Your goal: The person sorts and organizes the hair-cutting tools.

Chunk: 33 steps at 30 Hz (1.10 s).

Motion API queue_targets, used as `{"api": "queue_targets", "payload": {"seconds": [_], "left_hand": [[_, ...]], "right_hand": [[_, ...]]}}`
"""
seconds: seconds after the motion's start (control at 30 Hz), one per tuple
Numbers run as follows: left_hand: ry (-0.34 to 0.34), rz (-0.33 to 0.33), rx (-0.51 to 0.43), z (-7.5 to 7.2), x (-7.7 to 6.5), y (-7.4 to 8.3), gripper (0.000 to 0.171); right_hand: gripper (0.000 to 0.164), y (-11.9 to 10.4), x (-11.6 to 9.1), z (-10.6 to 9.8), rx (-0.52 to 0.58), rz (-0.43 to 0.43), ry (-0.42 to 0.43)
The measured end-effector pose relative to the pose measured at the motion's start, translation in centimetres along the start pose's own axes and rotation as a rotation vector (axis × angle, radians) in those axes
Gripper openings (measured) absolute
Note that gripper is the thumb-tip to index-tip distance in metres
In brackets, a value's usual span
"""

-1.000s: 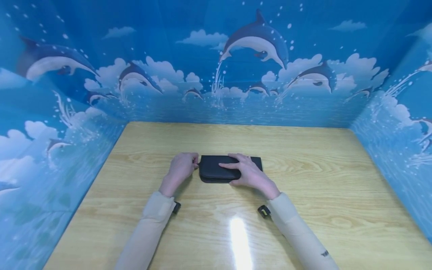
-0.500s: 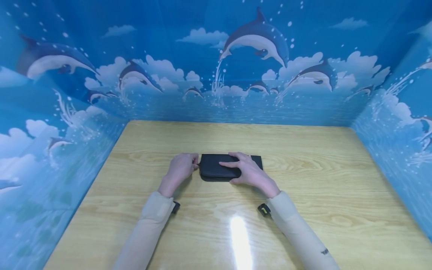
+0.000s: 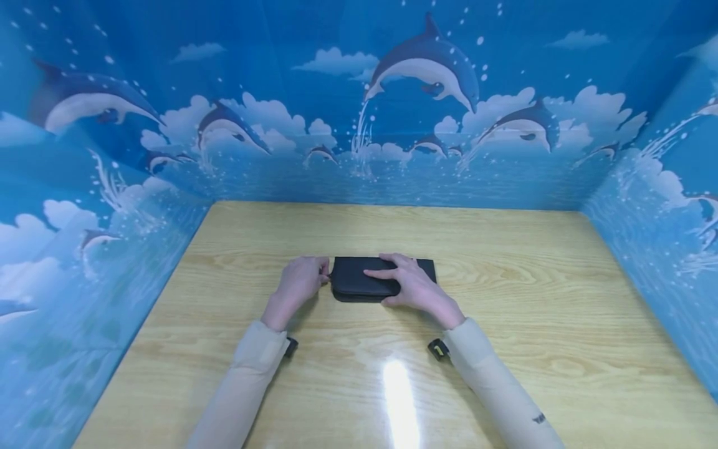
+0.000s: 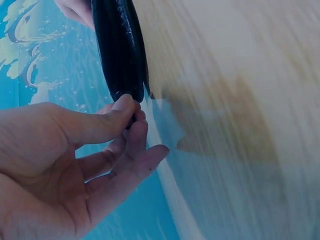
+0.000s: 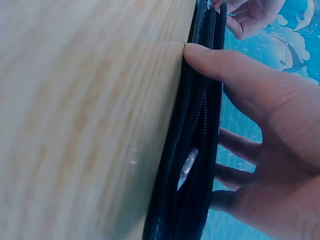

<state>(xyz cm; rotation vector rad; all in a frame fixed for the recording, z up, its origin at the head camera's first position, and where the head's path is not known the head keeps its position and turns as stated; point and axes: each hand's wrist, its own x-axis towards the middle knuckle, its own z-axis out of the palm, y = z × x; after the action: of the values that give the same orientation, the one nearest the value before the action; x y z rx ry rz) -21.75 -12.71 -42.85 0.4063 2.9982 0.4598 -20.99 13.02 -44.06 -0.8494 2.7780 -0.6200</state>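
A black zip wallet (image 3: 359, 277) lies flat on the wooden table. At its left end my left hand (image 3: 300, 279) pinches something small and dark between thumb and fingers, seen closer in the left wrist view; it looks like the zip pull or end tab, mostly covered by the fingertips. My right hand (image 3: 415, 287) grips the wallet's right half, fingers spread across the top and thumb on the near edge. In the right wrist view the zip (image 5: 202, 107) runs along that edge. Its teeth part below the thumb, and a pale shiny bit (image 5: 188, 169) shows inside.
The wood-grain table (image 3: 505, 280) is walled at the back and both sides by blue dolphin-print sheets (image 3: 359, 168). Glare lies on the near tabletop. A small dark device (image 3: 439, 349) sits at the right wrist, another (image 3: 291, 347) at the left.
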Motion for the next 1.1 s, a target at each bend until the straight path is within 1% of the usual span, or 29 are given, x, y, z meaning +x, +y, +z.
{"api": "queue_targets", "payload": {"seconds": [0.2, 0.4, 0.53, 0.67, 0.87, 1.1], "left_hand": [[0.008, 0.010, -0.011, 0.0, -0.2, 0.0, 0.019], [0.008, 0.011, -0.048, 0.0, -0.5, 0.0, 0.018], [-0.006, 0.005, -0.040, 0.0, -0.7, 0.2, 0.019], [-0.009, 0.010, -0.031, 0.0, -0.9, 0.4, 0.019], [0.020, 0.025, -0.012, 0.1, -1.0, 0.3, 0.020], [0.040, 0.032, -0.031, 0.2, -1.2, 0.3, 0.021]], "right_hand": [[0.073, 0.0, 0.0, 0.1, -0.001, -0.004, 0.003], [0.073, -0.1, -0.1, 0.0, 0.006, -0.011, 0.006], [0.072, 0.0, -0.1, 0.0, 0.003, -0.022, 0.016], [0.073, 0.1, -0.1, 0.1, 0.010, -0.011, 0.013], [0.072, 0.0, -0.1, 0.1, 0.013, -0.003, 0.008], [0.072, 0.0, -0.1, 0.0, 0.014, -0.005, 0.016]]}}
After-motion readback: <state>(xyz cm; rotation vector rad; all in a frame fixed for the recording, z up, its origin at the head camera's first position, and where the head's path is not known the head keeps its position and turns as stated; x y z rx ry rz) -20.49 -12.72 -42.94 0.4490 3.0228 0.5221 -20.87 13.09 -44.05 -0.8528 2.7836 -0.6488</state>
